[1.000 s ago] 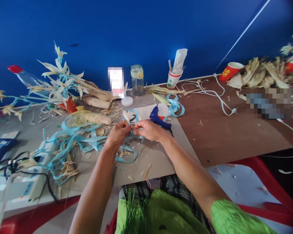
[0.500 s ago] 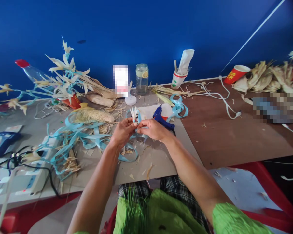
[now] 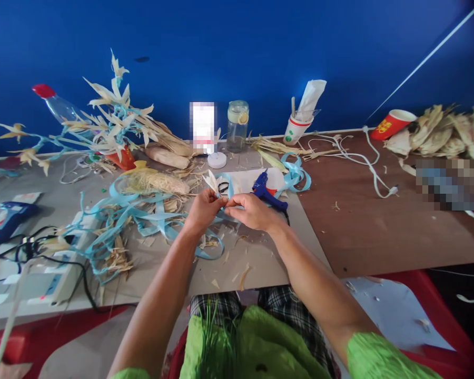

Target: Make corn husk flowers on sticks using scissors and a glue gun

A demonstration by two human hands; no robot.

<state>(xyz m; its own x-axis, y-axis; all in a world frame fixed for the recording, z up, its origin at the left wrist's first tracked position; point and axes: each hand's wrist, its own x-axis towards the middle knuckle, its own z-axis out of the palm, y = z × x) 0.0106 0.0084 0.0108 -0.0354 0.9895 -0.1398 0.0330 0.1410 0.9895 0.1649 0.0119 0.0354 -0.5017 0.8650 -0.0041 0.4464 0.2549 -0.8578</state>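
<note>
My left hand (image 3: 203, 211) pinches the white flower (image 3: 210, 181) low, probably to steady it; right hand (image 3: 249, 210) pinches what looks like blue ribbon (image 3: 231, 186) alongside.

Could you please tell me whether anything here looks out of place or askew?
Pale scraps lie strewn across the tabletop, looking untidy; the red cup at right seems tilted, though lens distortion may exaggerate that.

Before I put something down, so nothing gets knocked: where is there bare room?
Mostly bare: the brown board, bordered by the white cable behind and the grey board to its left, with a few scraps. A smaller, scrap-strewn patch lies between the forearms. Crowded: the left side, with blue ribbon, husks and a power strip.
</note>
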